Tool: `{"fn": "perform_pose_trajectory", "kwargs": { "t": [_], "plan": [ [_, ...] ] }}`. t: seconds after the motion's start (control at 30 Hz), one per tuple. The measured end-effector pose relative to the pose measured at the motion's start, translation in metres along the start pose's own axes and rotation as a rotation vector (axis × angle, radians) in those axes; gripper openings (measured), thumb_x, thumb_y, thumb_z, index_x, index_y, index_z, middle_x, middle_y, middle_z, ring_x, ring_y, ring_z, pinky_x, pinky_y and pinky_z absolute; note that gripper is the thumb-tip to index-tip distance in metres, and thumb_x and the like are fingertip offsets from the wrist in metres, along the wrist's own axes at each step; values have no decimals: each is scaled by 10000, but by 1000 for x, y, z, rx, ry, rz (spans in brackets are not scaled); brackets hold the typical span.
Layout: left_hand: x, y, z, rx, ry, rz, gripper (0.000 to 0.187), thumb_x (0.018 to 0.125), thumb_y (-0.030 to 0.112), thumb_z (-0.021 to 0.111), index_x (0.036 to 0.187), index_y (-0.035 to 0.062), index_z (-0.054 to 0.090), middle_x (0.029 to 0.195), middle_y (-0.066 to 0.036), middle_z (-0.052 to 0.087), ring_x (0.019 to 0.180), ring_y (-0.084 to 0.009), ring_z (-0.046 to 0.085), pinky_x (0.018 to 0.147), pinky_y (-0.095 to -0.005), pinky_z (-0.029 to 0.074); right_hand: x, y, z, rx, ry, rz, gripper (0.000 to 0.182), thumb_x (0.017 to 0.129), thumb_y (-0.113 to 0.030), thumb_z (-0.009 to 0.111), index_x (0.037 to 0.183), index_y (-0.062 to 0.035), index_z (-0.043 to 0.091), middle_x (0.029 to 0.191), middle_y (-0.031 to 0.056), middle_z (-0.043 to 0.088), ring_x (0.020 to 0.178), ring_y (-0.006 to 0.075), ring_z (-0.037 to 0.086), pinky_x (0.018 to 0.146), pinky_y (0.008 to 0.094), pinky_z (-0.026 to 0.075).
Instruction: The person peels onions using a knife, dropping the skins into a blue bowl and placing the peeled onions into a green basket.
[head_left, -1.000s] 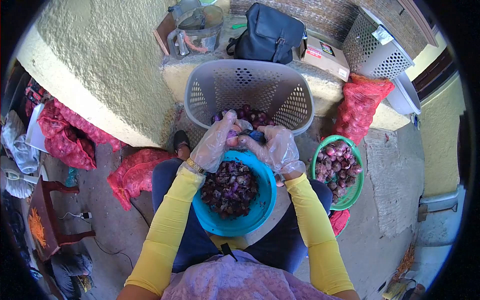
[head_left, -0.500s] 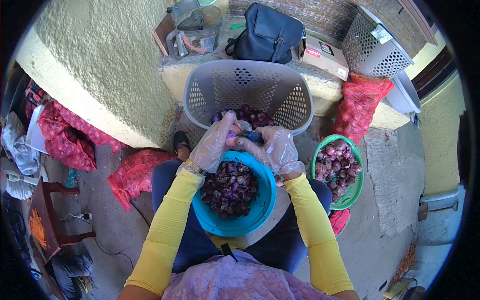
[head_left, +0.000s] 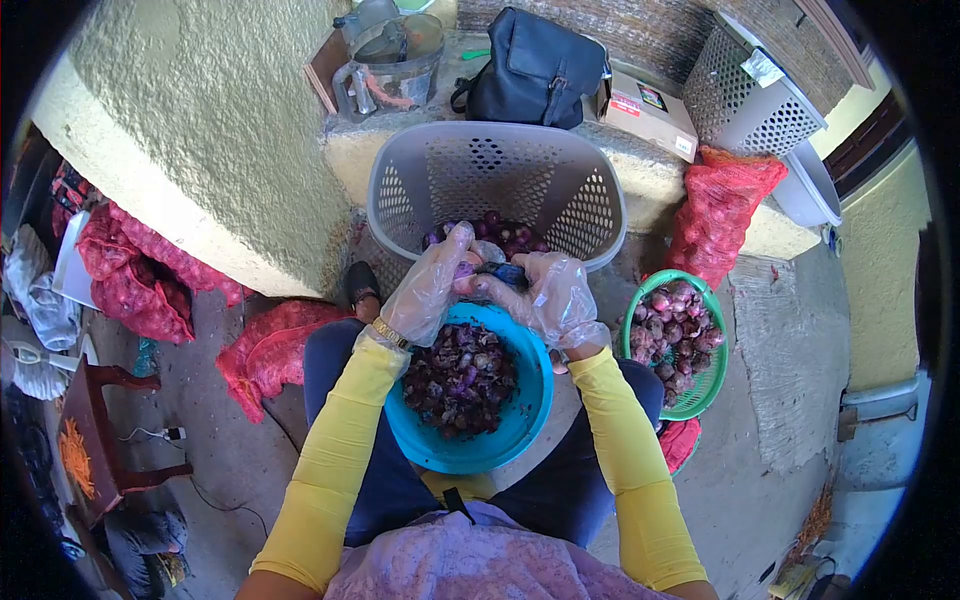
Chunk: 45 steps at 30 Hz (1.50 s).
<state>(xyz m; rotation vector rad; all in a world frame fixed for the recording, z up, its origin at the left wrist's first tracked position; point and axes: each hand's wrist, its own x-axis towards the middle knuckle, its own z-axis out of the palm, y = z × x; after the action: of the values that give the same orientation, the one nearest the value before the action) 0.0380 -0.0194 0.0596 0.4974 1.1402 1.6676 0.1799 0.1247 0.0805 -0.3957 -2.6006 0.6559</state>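
Both my hands wear clear plastic gloves and meet above the far rim of a blue bowl (head_left: 520,425) on my lap, filled with purple onion skins. My left hand (head_left: 428,285) is closed around a small purple onion (head_left: 464,268). My right hand (head_left: 553,297) grips a small knife with a blue handle (head_left: 506,272), its tip against the onion. Just beyond the hands stands a grey perforated basket (head_left: 497,175) with purple onions (head_left: 505,235) at its bottom.
A green basket (head_left: 711,375) of onions sits on the floor at my right. Red mesh sacks lie at right (head_left: 722,210) and left (head_left: 265,345). A black bag (head_left: 535,65), a box (head_left: 652,108) and a pot (head_left: 390,60) rest on the ledge behind.
My hands have stayed over the blue bowl. The knife handle has turned slightly against the onion; nothing else has moved.
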Motion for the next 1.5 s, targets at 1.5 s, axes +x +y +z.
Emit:
{"fn": "perform_pose_trajectory", "kwargs": {
  "t": [1.5],
  "plan": [
    [-5,7,8,-221,24,13,494,1087,526,487,1071,54,632,1131,-70,670,887,-111,637,782,-245,550,3,-13,7,72,60,-70,555,794,-596,827,878,-50,772,616,153,653,577,344,672,563,434,515]
  ]
}}
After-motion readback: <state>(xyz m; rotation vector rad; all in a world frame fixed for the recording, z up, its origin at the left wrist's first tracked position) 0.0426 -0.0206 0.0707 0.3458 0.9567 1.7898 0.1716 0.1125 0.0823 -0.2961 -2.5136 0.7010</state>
